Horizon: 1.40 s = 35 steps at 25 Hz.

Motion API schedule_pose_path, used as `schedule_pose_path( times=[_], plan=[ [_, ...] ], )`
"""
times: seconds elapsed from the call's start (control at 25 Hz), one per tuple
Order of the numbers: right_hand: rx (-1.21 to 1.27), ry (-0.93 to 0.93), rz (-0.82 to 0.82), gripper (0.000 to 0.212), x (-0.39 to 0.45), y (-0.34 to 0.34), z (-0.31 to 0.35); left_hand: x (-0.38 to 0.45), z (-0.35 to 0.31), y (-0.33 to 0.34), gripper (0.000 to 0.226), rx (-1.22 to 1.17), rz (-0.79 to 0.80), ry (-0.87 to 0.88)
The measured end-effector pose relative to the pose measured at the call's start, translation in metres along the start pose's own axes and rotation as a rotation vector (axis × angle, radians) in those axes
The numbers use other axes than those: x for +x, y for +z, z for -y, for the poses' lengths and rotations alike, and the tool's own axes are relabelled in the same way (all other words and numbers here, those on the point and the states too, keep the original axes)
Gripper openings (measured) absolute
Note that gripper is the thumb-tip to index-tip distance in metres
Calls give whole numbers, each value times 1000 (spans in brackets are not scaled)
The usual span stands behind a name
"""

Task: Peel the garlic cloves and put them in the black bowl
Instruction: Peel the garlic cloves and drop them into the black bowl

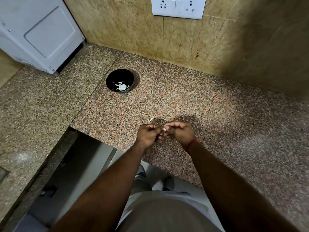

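A small garlic clove [164, 130] with pale skin is pinched between both hands, just above the granite counter's front edge. My left hand [148, 135] has its fingers curled round the clove from the left. My right hand [179, 132] pinches it from the right, thumb on top. Most of the clove is hidden by the fingers. The black bowl [119, 80] stands farther back and to the left on the counter, with pale garlic pieces [121, 87] at its bottom.
A loose strip of garlic skin [151, 119] lies on the counter [217, 114] just behind my hands. A white appliance [38, 34] stands at the back left. A tiled wall with a switch panel [178, 6] closes the back. The counter steps down at the left.
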State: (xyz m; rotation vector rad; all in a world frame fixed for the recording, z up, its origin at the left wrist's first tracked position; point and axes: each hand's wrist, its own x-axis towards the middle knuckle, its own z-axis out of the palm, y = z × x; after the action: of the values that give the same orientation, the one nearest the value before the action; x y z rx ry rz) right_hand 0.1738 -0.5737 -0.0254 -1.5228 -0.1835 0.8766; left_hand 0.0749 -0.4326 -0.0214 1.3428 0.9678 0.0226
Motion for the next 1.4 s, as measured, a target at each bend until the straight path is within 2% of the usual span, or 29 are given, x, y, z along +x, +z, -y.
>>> schedule_pose_path(
  times=[0.16,0.28,0.48,0.6,0.88,1.04,1.16,1.28,1.4],
  plan=[
    [229,66,-80,17,-2,0,6,-2,3,-4,11,57,-72,-72],
    [290,85,-113,18,-2,0,7,-1,7,-3,9,175,-66,-55],
    [165,83,-127,19,-1,2,-2,2,5,2,20,308,-57,35],
    [110,64,-118,16,-1,2,-4,0,1,4,10,319,-67,85],
    [-78,-5,-93,7,-8,0,-2,-5,-7,6,9,380,-44,161],
    [-92,-13,-80,7,-8,1,-3,-9,-8,5,29,483,-17,262],
    [-113,-13,-67,8,-7,2,-5,-11,-7,7,26,545,-3,294],
    [-120,7,-47,10,-7,2,-6,-10,-5,6,17,508,6,249],
    [-14,61,-4,11,-8,1,-6,-8,-4,3,8,319,39,134]
  ],
)
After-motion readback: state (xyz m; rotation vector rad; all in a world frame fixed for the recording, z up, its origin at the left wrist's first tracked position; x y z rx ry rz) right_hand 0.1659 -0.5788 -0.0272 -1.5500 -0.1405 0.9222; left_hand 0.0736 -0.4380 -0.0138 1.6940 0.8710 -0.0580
